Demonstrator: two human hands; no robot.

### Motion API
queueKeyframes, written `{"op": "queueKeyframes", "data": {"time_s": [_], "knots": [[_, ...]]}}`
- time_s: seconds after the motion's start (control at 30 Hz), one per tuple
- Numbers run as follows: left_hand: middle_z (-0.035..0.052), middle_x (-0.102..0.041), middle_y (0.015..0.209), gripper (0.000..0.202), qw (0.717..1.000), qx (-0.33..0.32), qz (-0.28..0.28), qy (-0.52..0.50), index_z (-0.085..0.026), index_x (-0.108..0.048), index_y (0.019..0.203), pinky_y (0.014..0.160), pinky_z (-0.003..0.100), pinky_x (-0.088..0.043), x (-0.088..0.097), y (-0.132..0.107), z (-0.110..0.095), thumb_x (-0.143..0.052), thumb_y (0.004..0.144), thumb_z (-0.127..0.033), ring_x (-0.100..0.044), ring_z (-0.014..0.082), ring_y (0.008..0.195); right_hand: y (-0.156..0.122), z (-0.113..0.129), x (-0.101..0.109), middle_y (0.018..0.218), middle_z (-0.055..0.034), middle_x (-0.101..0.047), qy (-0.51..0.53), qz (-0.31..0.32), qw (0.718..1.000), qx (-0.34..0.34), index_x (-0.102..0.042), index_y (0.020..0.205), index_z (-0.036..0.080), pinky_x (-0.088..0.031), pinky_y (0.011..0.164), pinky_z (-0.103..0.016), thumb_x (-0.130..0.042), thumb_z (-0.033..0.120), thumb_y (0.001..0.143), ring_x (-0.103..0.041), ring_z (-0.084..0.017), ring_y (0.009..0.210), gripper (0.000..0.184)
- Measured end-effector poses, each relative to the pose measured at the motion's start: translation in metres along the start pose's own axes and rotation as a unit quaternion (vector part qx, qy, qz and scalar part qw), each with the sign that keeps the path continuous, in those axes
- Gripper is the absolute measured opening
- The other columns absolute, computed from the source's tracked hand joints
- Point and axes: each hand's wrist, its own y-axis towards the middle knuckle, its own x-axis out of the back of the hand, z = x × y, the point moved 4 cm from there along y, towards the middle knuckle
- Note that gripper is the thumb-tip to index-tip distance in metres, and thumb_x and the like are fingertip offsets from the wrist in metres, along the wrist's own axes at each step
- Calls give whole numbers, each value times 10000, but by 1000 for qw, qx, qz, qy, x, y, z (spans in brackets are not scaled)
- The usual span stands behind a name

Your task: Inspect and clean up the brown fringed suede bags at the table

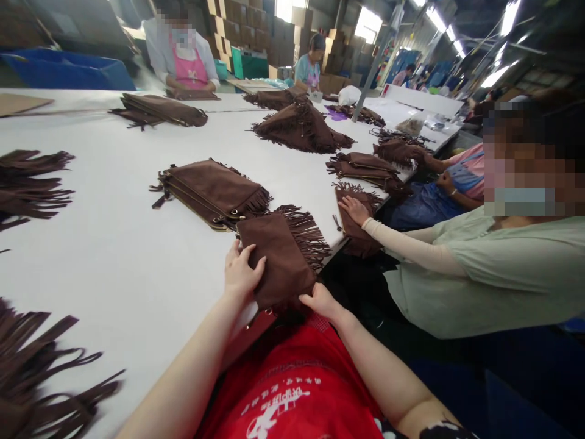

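A front bag (278,259) is at the near edge of the worktop (114,256). Just behind it, to the left, lies a stack of bags (208,189); a heap (299,129) sits farther back. Rightward lies another bag (354,213). Beyond the worktop are a tub (68,72), left, and boxes (240,24), nearer the middle.

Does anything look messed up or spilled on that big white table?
Nothing looks spilled or torn. The brown bag in the wearer's left hand and right hand pokes past the edge of the white table, a bit odd, but it's being held.
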Motion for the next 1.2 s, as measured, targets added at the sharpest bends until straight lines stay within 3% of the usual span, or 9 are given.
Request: {"op": "queueKeyframes", "data": {"time_s": [0.1,0.2,0.4,0.5,0.6,0.73,0.93,1.03,1.2], "knots": [[128,-537,1309,468,999,28,16,-22,-208,-631,1223,1067,422,-429,3,7,10,-607,823,-450,-536,287,1202,-11,-11,-28,824,-39,-741,-34,4,999,-9,-715,823,172,-542,784,-317,-599,139,678,-684,-214,813,188],[93,-588,1189,425,998,31,43,-28,-238,-635,1220,994,387,-479,3,12,15,-596,838,-419,-597,251,1080,-25,-40,-44,626,-27,-688,-56,46,990,-120,-693,730,168,-534,623,-292,-589,142,699,-654,-186,606,112],[81,-588,1158,395,998,36,39,-35,-251,-627,1228,952,369,-495,3,12,16,-553,869,-399,-608,234,1028,-48,-84,-9,633,-32,-685,-140,72,969,-192,-690,797,149,-532,658,-306,-687,186,683,-657,-190,617,120],[76,-590,1156,388,998,36,39,-43,-255,-635,1213,960,364,-491,3,12,17,-561,862,-403,-609,232,1032,-40,-59,15,987,-89,-730,-84,10,992,-89,-672,1025,159,-524,872,-376,-755,234,644,-679,-249,939,396],[78,-589,1157,383,997,40,41,-46,-258,-639,1205,964,369,-488,3,13,18,-558,860,-405,-608,233,1038,-28,-17,9,1202,-100,-676,15,63,998,3,-636,1161,180,-450,1017,-432,-754,329,694,-609,-278,1141,504],[85,-590,1161,390,997,32,42,-56,-245,-628,1216,968,376,-486,6,13,18,-539,868,-395,-606,234,1051,-22,8,-18,1067,-96,-730,61,45,997,-6,-704,1024,169,-499,955,-450,-711,350,730,-658,-300,1038,345],[80,-617,1132,372,994,29,42,-96,-226,-627,1182,963,365,-497,10,13,22,-501,863,-371,-618,226,1074,-21,-3,-38,832,-78,-745,15,-46,998,-37,-733,829,226,-569,785,-442,-674,309,639,-699,-322,876,215],[77,-625,1162,411,990,38,37,-129,-239,-601,1200,977,387,-497,7,16,28,-485,851,-423,-625,238,1088,25,35,11,955,-57,-736,-6,-34,999,21,-721,881,340,-568,746,-480,-714,330,564,-671,-359,996,317],[63,-653,1235,601,977,58,122,-162,-286,-436,1382,998,421,-492,-2,5,28,-530,810,-442,-620,260,1147,130,144,167,1078,82,-654,-56,-50,986,147,-657,792,388,-488,917,-534,-664,274,562,-201,-341,1456,257]]}}
